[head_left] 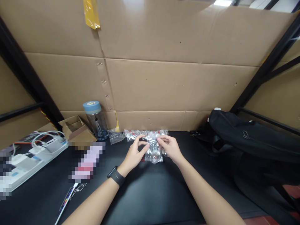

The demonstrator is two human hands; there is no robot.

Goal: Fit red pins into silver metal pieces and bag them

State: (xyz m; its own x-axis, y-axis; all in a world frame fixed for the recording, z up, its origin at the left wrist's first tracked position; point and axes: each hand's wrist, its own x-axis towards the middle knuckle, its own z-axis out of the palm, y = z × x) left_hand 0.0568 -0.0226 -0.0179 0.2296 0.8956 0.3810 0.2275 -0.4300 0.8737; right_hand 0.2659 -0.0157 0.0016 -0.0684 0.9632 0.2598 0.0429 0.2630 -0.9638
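Observation:
Small clear plastic packets (153, 144) lie on the black tabletop in front of me, and a round clear piece (155, 157) shows at their near end. My left hand (136, 153) pinches the left edge of the packet between thumb and a finger, the index finger arched above. On the other side, my right hand (170, 147) has thumb and forefinger closed on its upper right part. Another round clear piece is partly hidden beneath the right hand. A bit of red shows below the left fingers. Exact contents are too small and shiny to make out.
More clear packets (131, 135) lie along the cardboard wall (152, 84). Left stand a blue-lidded bottle (96, 122), an open cardboard box (78, 131) and a white power strip (28, 165) with cables; a pixelated item (87, 162) lies nearer. A black bag (253, 137) fills the right.

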